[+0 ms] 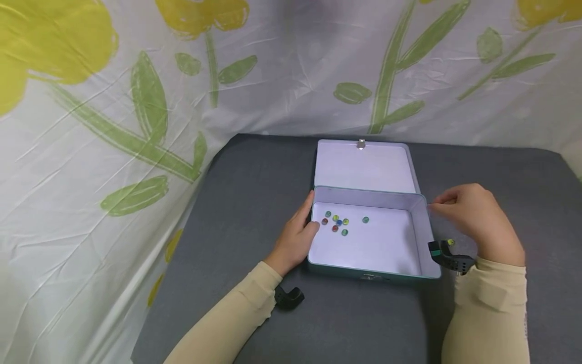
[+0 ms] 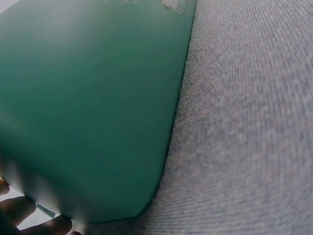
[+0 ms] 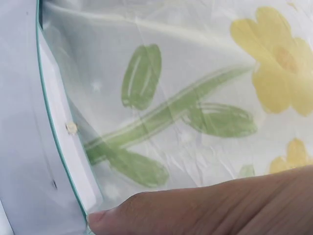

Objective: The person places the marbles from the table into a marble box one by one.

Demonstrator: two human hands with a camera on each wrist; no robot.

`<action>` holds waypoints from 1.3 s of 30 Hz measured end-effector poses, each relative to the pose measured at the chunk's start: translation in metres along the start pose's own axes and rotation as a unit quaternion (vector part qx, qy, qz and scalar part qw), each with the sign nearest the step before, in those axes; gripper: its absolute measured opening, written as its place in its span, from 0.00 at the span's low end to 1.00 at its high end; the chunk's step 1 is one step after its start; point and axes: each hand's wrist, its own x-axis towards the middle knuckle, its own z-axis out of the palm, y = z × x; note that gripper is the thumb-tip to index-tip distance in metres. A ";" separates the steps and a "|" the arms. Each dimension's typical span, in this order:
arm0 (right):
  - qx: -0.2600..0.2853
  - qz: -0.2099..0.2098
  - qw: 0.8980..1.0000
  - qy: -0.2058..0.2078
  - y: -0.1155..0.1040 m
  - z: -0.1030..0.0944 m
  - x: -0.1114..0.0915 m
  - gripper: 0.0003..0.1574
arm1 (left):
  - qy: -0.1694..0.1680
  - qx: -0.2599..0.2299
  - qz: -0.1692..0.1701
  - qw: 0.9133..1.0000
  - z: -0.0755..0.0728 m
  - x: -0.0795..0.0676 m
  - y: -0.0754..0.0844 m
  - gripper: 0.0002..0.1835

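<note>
**Open green rectangular box (image 1: 382, 247) with small, round, glassy marbles (image 1: 339, 222) inside**

The box stands flat on the worktop (image 1: 259, 217), its interior pale lilac-white. Its lid (image 1: 364, 167) lies back on the far side, inner face showing, a metal clasp (image 1: 361, 144) at the far edge. Eight marbles rest on the box floor: seven clustered near the left wall, two reddish, two yellow, two green and one blue, with another green one apart, nearer the middle. One more yellow marble (image 1: 451, 242) lies outside, near the right wall.
</note>
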 end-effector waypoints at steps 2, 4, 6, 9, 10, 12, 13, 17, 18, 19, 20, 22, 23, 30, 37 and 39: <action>0.002 -0.008 1.000 -0.001 -0.006 0.003 0.001 0.28 | -0.001 -0.002 0.002 1.000 0.000 0.000 0.000 0.38; 0.005 -0.012 1.000 -0.002 -0.013 0.007 0.003 0.27 | -0.002 -0.003 0.000 1.000 0.000 0.000 0.000 0.38; 0.006 -0.017 1.000 -0.005 -0.020 0.011 0.004 0.26 | -0.002 -0.002 0.000 1.000 0.000 0.000 -0.001 0.38; -0.001 -0.024 1.000 -0.011 -0.031 0.017 0.007 0.24 | -0.003 0.000 -0.002 1.000 0.000 -0.001 -0.001 0.38; -0.004 -0.025 1.000 -0.012 -0.035 0.019 0.008 0.24 | -0.004 0.000 -0.002 1.000 0.000 -0.001 -0.001 0.38; -0.008 -0.028 0.999 -0.016 -0.042 0.023 0.010 0.23 | -0.006 -0.001 -0.002 1.000 0.000 -0.001 0.000 0.38; -0.011 -0.030 0.999 -0.017 -0.045 0.025 0.011 0.23 | -0.007 0.000 -0.001 1.000 0.000 -0.001 0.000 0.38; -0.014 -0.040 0.999 -0.020 -0.055 0.032 0.015 0.22 | -0.009 -0.003 0.000 1.000 0.000 -0.001 0.000 0.38; -0.015 -0.042 0.999 -0.022 -0.058 0.034 0.017 0.22 | -0.010 -0.003 0.000 1.000 -0.001 -0.001 0.000 0.38; -0.017 -0.045 0.999 -0.023 -0.061 0.035 0.018 0.22 | -0.010 -0.003 0.000 1.000 -0.001 -0.001 0.000 0.38; -0.017 -0.046 0.998 -0.024 -0.063 0.038 0.019 0.22 | -0.010 -0.003 0.000 1.000 -0.001 -0.001 0.000 0.38; -0.019 -0.050 0.998 -0.025 -0.069 0.042 0.022 0.21 | -0.010 0.000 0.001 1.000 -0.001 -0.002 0.001 0.38; -0.018 -0.052 0.998 -0.025 -0.072 0.044 0.023 0.20 | -0.010 0.002 0.001 1.000 -0.001 -0.002 0.001 0.38; -0.016 -0.074 0.997 -0.025 -0.093 0.061 0.029 0.17 | -0.013 0.008 0.004 1.000 -0.001 -0.001 0.002 0.38; -0.014 -0.095 0.995 -0.039 -0.113 0.076 0.034 0.17 | -0.010 0.011 0.006 1.000 -0.001 0.000 -0.001 0.38; -0.017 -0.104 0.993 -0.043 -0.117 0.081 0.035 0.16 | -0.008 0.012 0.002 1.000 -0.002 0.000 -0.002 0.38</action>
